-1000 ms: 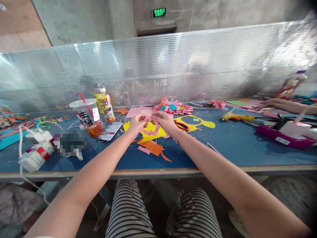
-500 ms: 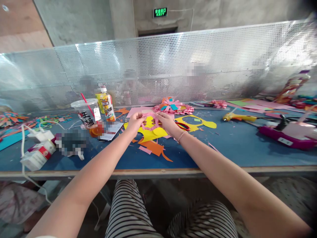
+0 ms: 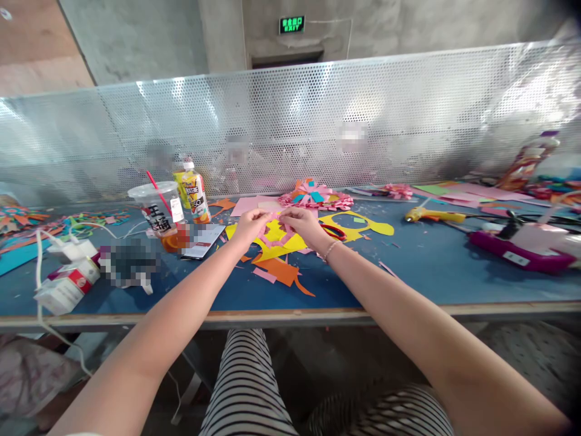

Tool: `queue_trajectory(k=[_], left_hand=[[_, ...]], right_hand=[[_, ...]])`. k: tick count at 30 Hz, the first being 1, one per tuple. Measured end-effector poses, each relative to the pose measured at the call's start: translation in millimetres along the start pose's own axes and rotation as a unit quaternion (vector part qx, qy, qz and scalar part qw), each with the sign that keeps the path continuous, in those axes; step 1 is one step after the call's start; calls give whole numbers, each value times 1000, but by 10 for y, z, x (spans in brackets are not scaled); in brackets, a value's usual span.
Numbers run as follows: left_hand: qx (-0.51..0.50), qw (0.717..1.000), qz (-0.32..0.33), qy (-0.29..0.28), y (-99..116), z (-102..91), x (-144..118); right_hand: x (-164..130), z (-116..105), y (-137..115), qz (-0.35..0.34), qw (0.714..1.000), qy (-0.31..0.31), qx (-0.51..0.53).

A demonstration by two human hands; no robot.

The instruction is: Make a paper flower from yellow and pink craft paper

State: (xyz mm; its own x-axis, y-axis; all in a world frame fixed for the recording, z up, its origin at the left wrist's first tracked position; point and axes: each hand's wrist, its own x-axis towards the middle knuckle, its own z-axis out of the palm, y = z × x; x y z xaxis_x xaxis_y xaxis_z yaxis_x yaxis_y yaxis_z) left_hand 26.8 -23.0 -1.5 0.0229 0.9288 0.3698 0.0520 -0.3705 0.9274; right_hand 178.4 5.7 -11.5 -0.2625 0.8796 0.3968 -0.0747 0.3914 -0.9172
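My left hand (image 3: 249, 226) and my right hand (image 3: 303, 225) are held together over the blue table (image 3: 408, 266), each pinching the top edge of a pink paper cut-out (image 3: 273, 234) with open gaps in it. The cut-out hangs between the fingers above a yellow paper sheet (image 3: 278, 243). Orange paper scraps (image 3: 282, 270) lie just nearer to me. A red pair of scissors (image 3: 334, 231) lies right of my right wrist, which wears a thin bracelet.
A plastic cup with a red straw (image 3: 160, 212) and a juice bottle (image 3: 196, 192) stand at the left. A pink paper flower (image 3: 316, 196) lies behind my hands. A yellow glue gun (image 3: 431, 214) and a purple device (image 3: 521, 249) sit right. A perforated metal screen (image 3: 290, 127) backs the table.
My hands spread the pink cut-out apart half a second ago and have now drawn back together, with the cut-out hanging lower. A person's arm at the far right has gone from view.
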Motion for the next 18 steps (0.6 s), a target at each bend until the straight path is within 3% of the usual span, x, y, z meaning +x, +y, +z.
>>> queue_trajectory(k=[4,11,18], left_hand=[[19,1000,-2,1,4,-8,8],[126,990,60,28,-26,-32,27],[208,974,89,3,-53,-27,6]], right_hand=[[-4,4,-12,10,1000,-7,2],[-33,11,-38,0,1000,-16,2],[-25,-6,-3,-41,994,-10,-103]])
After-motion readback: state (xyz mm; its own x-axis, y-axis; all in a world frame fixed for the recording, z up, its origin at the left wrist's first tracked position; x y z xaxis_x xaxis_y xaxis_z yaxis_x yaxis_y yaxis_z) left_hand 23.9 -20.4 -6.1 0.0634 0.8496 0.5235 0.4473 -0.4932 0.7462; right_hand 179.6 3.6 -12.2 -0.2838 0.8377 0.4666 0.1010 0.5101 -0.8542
